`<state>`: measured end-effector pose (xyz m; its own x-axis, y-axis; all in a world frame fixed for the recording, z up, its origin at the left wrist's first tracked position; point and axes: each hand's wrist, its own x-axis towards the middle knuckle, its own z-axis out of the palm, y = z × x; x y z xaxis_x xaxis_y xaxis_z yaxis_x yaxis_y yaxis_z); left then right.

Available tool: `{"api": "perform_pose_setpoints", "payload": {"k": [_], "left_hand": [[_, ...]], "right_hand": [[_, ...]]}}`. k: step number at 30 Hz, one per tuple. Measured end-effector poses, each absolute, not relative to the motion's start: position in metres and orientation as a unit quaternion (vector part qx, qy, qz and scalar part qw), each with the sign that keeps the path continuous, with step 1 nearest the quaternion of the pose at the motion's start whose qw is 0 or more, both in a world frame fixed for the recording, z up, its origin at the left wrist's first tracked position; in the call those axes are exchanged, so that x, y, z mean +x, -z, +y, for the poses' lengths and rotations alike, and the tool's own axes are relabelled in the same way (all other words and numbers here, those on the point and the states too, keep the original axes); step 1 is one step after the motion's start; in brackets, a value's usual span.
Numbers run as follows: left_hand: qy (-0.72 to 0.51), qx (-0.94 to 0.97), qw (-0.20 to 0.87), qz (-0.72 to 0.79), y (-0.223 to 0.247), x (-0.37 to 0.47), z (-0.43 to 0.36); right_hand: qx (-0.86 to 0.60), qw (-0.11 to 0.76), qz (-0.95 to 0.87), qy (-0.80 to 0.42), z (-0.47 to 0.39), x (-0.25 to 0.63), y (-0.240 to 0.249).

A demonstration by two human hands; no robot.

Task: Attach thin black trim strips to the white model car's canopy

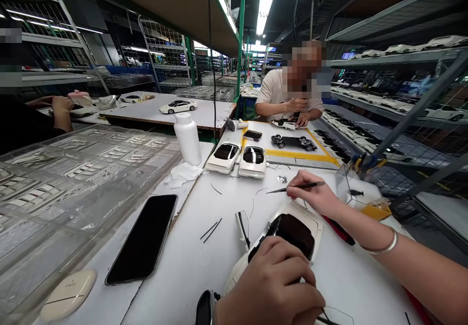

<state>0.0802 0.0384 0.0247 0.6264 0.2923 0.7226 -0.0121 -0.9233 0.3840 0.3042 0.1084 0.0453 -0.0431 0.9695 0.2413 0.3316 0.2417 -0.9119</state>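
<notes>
With the left hand [274,281] closest, covers part of a white model car [296,232] on the worktop [186,271] — cannot tell whether grasping or resting, with fingertips obscured — and pinches a thin dark tool [310,185] in the right hand [316,199], half masking a red-and-black object [341,231].

the near toy car [298,230] is smooth and glossy, the tabletop [193,271] smooth. the phone [144,239] shines like glass; the bottle [188,139] looks like smooth plastic, the bracelet [388,245] polished metal. left, the trays [87,208] are shiny clear plastic.
</notes>
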Motion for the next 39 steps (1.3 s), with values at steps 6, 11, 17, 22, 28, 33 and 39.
{"api": "perform_pose_setpoints", "payload": {"k": [6, 11, 17, 22, 28, 33, 39], "left_hand": [[-0.439, 0.858, 0.242, 0.112, -0.037, 0.077, 0.037], [-0.448, 0.838, 0.293, 0.102, -0.042, 0.074, 0.042], [-0.509, 0.807, 0.289, 0.078, -0.043, 0.074, 0.042], [-0.532, 0.802, 0.265, 0.060, -0.044, 0.074, 0.042], [-0.534, 0.803, 0.260, 0.045, -0.043, 0.074, 0.043], [-0.522, 0.810, 0.263, 0.037, -0.042, 0.074, 0.044], [-0.510, 0.817, 0.267, 0.039, -0.041, 0.072, 0.043]], "right_hand": [[-0.486, 0.597, -0.465, -0.437, 0.060, 0.293, -0.060], [-0.482, 0.654, -0.371, -0.450, -0.003, 0.280, -0.074], [-0.429, 0.717, -0.393, -0.384, -0.065, 0.255, -0.060], [-0.388, 0.730, -0.467, -0.315, -0.081, 0.238, -0.048], [-0.391, 0.719, -0.488, -0.304, -0.080, 0.237, -0.048], [-0.387, 0.718, -0.490, -0.308, -0.079, 0.236, -0.049], [-0.421, 0.719, -0.467, -0.295, -0.077, 0.234, -0.050]]}}
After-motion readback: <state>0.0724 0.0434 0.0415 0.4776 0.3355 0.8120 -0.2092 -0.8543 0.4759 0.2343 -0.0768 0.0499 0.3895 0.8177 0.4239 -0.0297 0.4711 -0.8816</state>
